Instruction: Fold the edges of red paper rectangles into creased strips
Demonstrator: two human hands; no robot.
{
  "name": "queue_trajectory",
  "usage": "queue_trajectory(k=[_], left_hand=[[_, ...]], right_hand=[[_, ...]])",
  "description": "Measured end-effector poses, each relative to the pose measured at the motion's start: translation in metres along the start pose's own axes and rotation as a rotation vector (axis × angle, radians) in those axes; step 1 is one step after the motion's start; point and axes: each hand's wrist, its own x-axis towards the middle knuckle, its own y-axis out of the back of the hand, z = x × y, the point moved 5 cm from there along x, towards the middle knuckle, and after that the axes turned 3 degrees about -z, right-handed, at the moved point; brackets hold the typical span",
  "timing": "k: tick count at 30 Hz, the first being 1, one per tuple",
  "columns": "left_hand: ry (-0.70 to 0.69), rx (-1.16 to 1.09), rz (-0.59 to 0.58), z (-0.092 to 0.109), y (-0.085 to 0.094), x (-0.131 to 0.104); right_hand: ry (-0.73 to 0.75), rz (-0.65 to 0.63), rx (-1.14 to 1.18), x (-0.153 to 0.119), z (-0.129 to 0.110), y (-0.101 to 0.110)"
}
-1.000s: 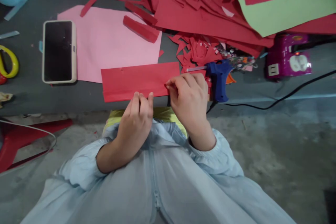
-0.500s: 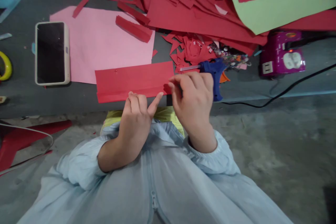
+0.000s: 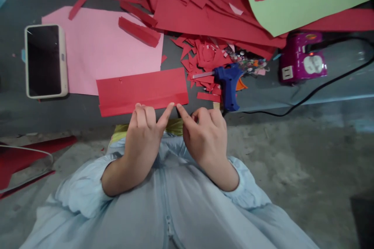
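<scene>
A long strip of red paper [image 3: 143, 87] lies along the table's near edge, with a narrow fold running along its lower side. At that lower side is my left hand [image 3: 142, 134], its fingertips on the edge and its thumb stretched out to the right. My right hand [image 3: 206, 134] touches the paper's lower right edge with an outstretched index finger, while its other fingers curl in. The two extended tips almost meet. Neither hand grips the strip. Just beyond my right hand, a blue glue gun [image 3: 230, 83] rests on red scraps [image 3: 207, 54].
A phone [image 3: 45, 62] overlaps pink paper [image 3: 87, 42] on the left. Red sheets [image 3: 198, 25] and a light green sheet [image 3: 280, 15] lie at the back. A purple power socket block [image 3: 302, 60] with a black cable [image 3: 292, 109] stands on the right.
My right hand has come down off the paper's right end, its index finger now stretched toward my left thumb. My left hand keeps its place on the edge. The whole view has shifted slightly.
</scene>
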Motion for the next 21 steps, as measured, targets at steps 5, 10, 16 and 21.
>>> queue_trajectory(k=[5, 10, 16, 21], left_hand=[[0.011, -0.023, -0.025, -0.0009, 0.0003, 0.0001], [-0.007, 0.009, -0.006, -0.0006, 0.0006, 0.0001], [-0.009, 0.002, 0.022, -0.0010, 0.0020, -0.0002], [0.008, -0.073, 0.009, -0.0008, -0.0005, -0.0014]], right_hand=[[-0.061, -0.021, -0.036, -0.0015, 0.0042, 0.0067], [-0.093, -0.047, -0.009, 0.0008, 0.0039, 0.0078], [-0.116, -0.073, 0.014, 0.0003, 0.0042, 0.0060], [-0.128, -0.058, -0.014, -0.0028, 0.0073, 0.0068]])
